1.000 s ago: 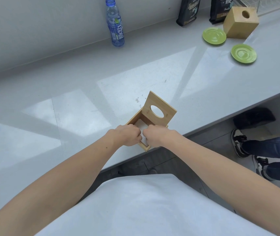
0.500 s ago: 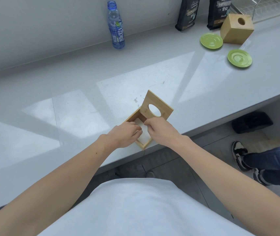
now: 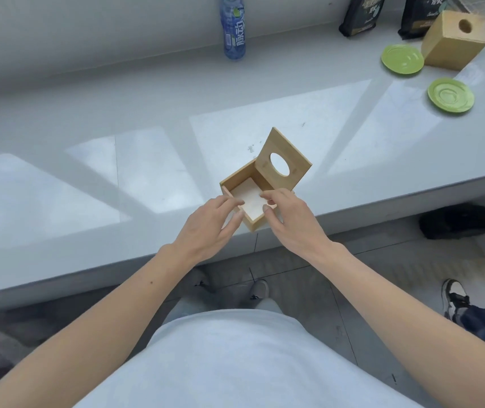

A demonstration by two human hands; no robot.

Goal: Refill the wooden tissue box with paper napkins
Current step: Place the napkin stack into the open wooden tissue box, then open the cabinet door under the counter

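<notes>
Near the front edge of the grey desk [image 3: 147,178] the wooden tissue box [image 3: 254,222] is seen lid-up with paper napkins [image 3: 248,201] inside — left hand [image 3: 208,228] and right hand [image 3: 291,219] released, fingers spread over its rim — so closing the lid [image 3: 286,153] is judged next.

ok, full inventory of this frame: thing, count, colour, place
open tissue box: 1, light wood, counter's near edge, lid raised
napkins: white, inside that box
second tissue box: 1, light wood, far right, closed
saucers: 2, green, far right
bottle: 1, blue, by back wall
pouches: 2, black, back right
counter: 1, grey
bag: 1, black, floor
bystander's shoe: 1, right edge
left hand: open, at box's left wall
right hand: open, fingers over napkins
</notes>
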